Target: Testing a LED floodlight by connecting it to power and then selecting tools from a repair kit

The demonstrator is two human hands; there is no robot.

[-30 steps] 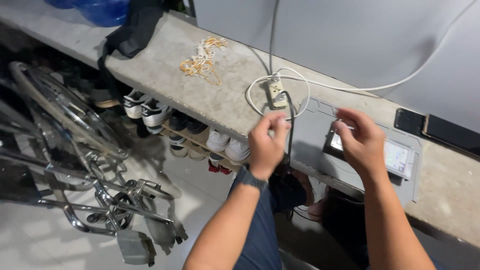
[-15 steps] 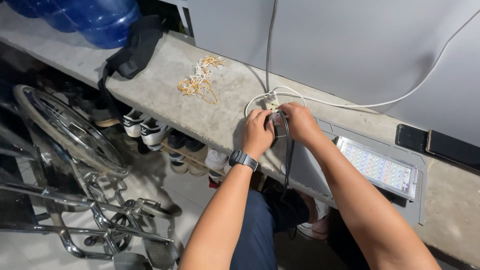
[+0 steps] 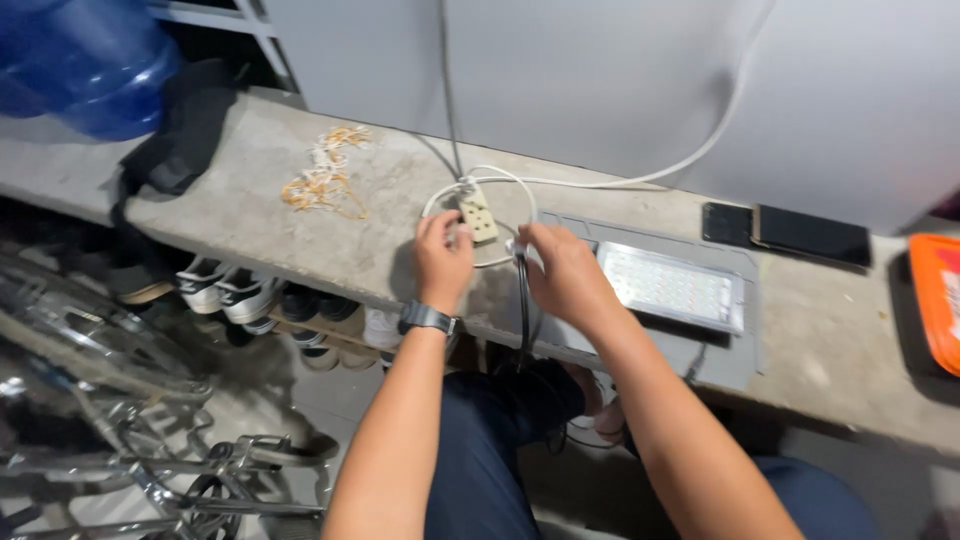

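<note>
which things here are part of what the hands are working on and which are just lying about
In hand:
- left hand beside the cream power strip
- right hand at the black cable
- flat grey LED floodlight panel

Lying about:
- yellow rubber bands in a loose pile
- two dark phones
- blue water jug
- black bag
- shoes under the concrete ledge
- orange tray

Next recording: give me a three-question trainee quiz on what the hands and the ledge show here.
1. True or false: the left hand rests beside the white power strip.
2. What runs down from the right hand? A) black cable B) orange rope C) metal chain
3. Which flat grey thing lies on the concrete ledge just right of the right hand?

Key:
1. True.
2. A, the black cable.
3. The LED panel lamp, its diode face up.
</note>
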